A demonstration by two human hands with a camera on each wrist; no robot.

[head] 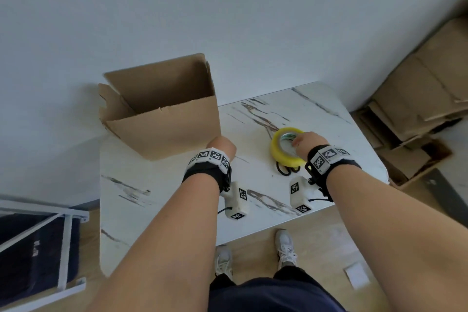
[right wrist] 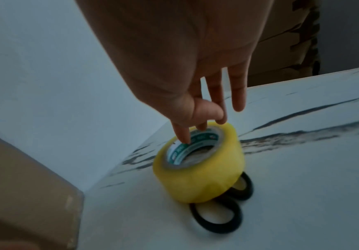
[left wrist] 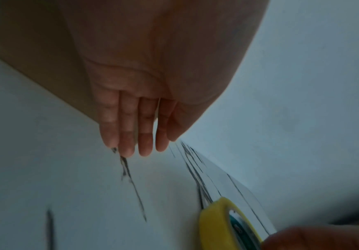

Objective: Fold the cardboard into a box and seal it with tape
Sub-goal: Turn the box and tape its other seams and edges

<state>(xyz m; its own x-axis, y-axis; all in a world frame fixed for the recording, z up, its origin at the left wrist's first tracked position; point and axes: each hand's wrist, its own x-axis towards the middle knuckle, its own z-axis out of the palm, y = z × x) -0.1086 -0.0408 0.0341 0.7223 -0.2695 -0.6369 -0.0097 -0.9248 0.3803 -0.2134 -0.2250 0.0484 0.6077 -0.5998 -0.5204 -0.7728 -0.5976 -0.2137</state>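
An open-topped brown cardboard box (head: 162,114) stands on the left part of the marble table (head: 157,197), its flaps up. My left hand (head: 221,144) hovers at the box's near right corner, fingers (left wrist: 129,145) straight and together, holding nothing; the box wall (left wrist: 35,50) is just beside them. A yellow tape roll (head: 283,152) sits tilted on the black scissors handles (head: 285,171). My right hand (head: 307,142) is on the roll (right wrist: 202,177): two fingers (right wrist: 182,137) dip into its core, with the thumb at the rim outside, pinching its wall.
Only the looped scissors handles (right wrist: 215,218) show under the roll. A pile of flattened cardboard (head: 417,99) lies on the floor right of the table. A white metal rack (head: 63,235) stands at the left. A wall runs behind the table.
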